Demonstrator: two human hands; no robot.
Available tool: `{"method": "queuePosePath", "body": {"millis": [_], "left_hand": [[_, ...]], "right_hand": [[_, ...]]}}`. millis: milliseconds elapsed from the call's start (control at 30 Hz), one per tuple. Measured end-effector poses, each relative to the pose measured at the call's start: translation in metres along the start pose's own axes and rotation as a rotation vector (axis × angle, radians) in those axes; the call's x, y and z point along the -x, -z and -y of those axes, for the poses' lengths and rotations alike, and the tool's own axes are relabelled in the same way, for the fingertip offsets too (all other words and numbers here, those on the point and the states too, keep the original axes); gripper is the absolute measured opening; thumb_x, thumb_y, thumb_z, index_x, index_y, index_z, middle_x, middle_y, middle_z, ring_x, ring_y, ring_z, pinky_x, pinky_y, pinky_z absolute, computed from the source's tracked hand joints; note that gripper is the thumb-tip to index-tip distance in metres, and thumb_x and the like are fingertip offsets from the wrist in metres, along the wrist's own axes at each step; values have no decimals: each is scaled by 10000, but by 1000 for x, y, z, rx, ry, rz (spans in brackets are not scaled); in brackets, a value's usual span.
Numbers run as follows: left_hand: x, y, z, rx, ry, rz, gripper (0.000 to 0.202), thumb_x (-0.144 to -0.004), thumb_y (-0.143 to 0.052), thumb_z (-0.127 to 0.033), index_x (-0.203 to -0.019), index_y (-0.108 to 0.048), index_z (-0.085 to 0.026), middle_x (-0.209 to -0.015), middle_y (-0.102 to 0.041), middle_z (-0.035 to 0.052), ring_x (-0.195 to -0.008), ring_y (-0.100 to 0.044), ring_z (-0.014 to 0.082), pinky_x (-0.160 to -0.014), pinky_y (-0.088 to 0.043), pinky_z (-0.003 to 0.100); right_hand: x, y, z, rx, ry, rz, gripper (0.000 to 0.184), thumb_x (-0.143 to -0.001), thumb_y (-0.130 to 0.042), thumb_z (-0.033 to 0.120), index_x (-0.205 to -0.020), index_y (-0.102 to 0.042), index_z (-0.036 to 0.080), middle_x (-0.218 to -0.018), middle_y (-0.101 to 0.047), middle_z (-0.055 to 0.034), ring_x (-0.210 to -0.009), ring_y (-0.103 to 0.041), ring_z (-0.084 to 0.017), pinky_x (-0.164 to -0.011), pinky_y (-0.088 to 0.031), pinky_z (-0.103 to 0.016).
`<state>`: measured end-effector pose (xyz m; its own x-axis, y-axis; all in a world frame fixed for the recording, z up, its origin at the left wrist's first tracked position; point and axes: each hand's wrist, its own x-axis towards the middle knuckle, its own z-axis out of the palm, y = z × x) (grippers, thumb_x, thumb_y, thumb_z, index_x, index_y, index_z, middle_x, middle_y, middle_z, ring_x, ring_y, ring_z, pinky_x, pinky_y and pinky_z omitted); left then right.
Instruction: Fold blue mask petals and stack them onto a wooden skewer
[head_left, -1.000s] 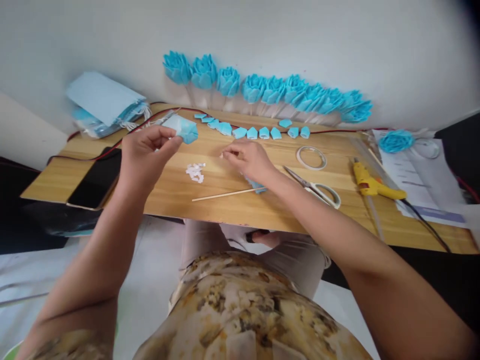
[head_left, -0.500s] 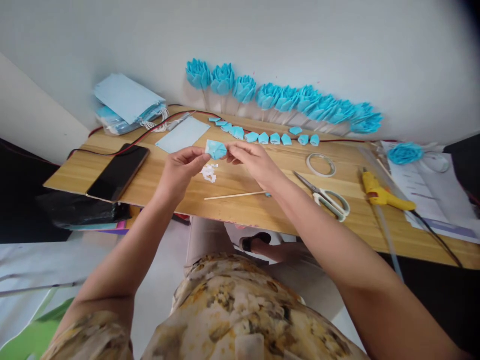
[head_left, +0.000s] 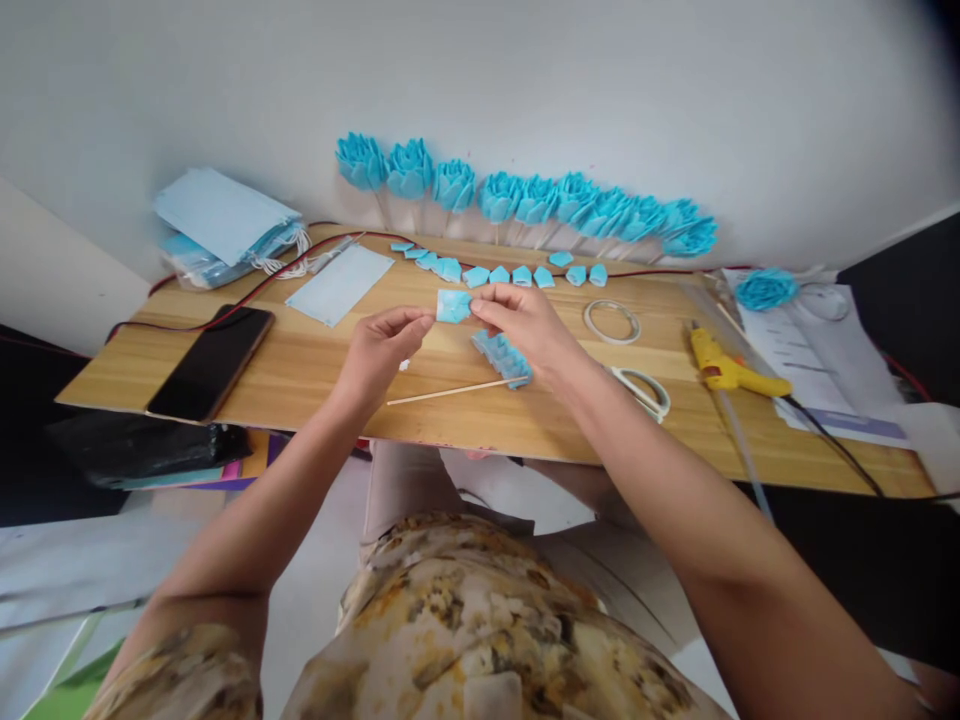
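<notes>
Both hands pinch a small light blue folded piece [head_left: 453, 305] above the wooden board [head_left: 315, 370]. My left hand [head_left: 382, 345] holds its left edge between thumb and fingers. My right hand [head_left: 525, 325] grips its right edge. Under my right hand lies a blue pleated strip [head_left: 501, 357], and a thin wooden stick [head_left: 450, 391] lies just in front of it. A row of small blue folded petals [head_left: 495, 272] sits behind the hands.
Several finished blue flowers [head_left: 525, 195] lean on the wall. A flat blue mask [head_left: 339, 284], a stack of masks [head_left: 221, 225] and a phone [head_left: 210, 361] lie left. A tape ring [head_left: 612, 321], scissors [head_left: 641, 388] and a yellow glue gun [head_left: 727, 370] lie right.
My left hand brought the blue piece down from the upper left to the middle, and my right hand rose from the board to grip its other side. The camera view shifted.
</notes>
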<state>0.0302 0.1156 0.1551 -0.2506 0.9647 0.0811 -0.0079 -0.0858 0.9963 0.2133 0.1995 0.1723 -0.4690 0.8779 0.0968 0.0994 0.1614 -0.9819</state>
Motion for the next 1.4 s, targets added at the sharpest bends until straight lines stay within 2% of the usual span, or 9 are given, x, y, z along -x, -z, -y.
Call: {"method": "queuePosePath", "body": {"millis": [267,400,567,767,833,900,1000,1167,1400], "left_hand": [[-18,-6,-12,-213,-95,44,294,-796,-711,-479,-810,-740,-187,-578,-466,-31,-536,-370,103,-479,-256,246],[-30,-18,-19,-337,-90,100,230,-807,-695,-398,-720,-693,-185,-519,-401,-49,-510,-329,94,-477,-225,245],[-36,-25,-25,-413,-61,138,197,-775,-691,-323,-647,-669,-175,-489,-399,-58,-491,-298,81,-484,-222,249],[-47,-25,-19,-411,-29,185,138,-743,-692,-279,-657,-676,-173,-504,-450,-56,-490,-303,78,-493,-227,249],[-52,-24,-14,-395,-21,166,144,-736,-690,-284,-652,-660,-170,-524,-478,-49,-489,-303,77,-490,-212,252],[-55,-23,-10,-368,-17,133,150,-736,-685,-294,-657,-652,-172,-534,-479,-47,-489,-305,79,-489,-206,256],[-56,-21,-8,-367,-32,97,152,-747,-679,-301,-667,-659,-174,-548,-488,-43,-500,-326,86,-493,-225,258],[-55,-23,-4,-487,-52,76,134,-753,-667,-254,-643,-662,-175,-536,-496,-39,-503,-348,91,-494,-246,259],[-63,-30,5,-580,-61,95,129,-754,-666,-221,-635,-682,-174,-510,-480,-42,-509,-374,99,-506,-240,268]], "right_hand": [[-9,24,-7,107,-11,24,174,-769,-701,358,-736,-688,188,-625,-537,38,-600,-418,-102,-588,-332,-278],[-9,28,-10,137,-8,38,185,-766,-706,370,-733,-698,188,-665,-602,17,-628,-457,-112,-594,-350,-279],[-9,37,-14,146,-17,40,181,-778,-679,338,-685,-692,183,-618,-554,30,-594,-430,-98,-575,-318,-276],[-14,43,-18,134,-40,70,201,-802,-712,337,-681,-693,178,-611,-570,27,-595,-448,-97,-573,-340,-266],[-18,45,-21,124,-37,74,243,-839,-696,366,-686,-698,177,-616,-590,19,-591,-463,-98,-572,-356,-264],[-23,49,-26,127,-24,64,234,-880,-655,373,-783,-745,180,-691,-661,-1,-615,-510,-105,-588,-387,-265],[-29,58,-38,269,37,78,178,-878,-657,314,-915,-785,196,-787,-733,-10,-674,-576,-126,-642,-419,-279],[-36,66,-51,592,76,264,103,-854,-686,219,-859,-789,208,-820,-775,-2,-718,-630,-148,-677,-398,-293],[-38,61,-43,783,27,357,87,-831,-698,161,-798,-756,217,-790,-753,8,-690,-605,-140,-637,-333,-280]]}}
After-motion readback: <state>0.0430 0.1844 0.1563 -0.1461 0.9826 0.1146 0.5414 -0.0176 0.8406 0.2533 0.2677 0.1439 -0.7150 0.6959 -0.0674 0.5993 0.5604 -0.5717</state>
